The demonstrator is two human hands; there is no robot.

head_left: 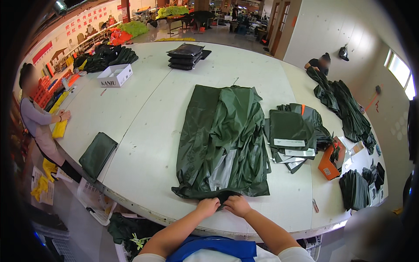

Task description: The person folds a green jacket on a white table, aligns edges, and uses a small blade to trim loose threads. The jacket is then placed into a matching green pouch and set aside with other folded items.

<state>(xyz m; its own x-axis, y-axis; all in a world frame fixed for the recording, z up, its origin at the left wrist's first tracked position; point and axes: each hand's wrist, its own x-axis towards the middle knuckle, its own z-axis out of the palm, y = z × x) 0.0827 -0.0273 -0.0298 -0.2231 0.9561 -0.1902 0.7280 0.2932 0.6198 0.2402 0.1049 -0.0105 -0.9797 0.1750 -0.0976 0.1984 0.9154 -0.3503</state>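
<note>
Pale table (144, 150), green garment (224, 139) beyond left fingers (215, 201) and right fingers (228, 202), near edge (223, 195) apparently in grip

Bare hands: two, left hand (208, 206) and right hand (238, 205). Spread green garment (235, 115): one. White worktable (139, 139): one. Folded green piece at left (98, 153): one. White box (120, 79): one. Orange box (327, 168): one. Snips (315, 206): one pair. Stack of dark packages (185, 56): one, layers too merged to count. Labelled green stack (290, 126): one, at least three white labels (289, 143). Dark heap at far left (102, 60): one. Long dark heap at right (342, 102): one. Hanging dark bag (344, 53): one. Co-workers along table edge: two, left person (38, 120), right person (316, 64). Background people: too small to count.
</note>
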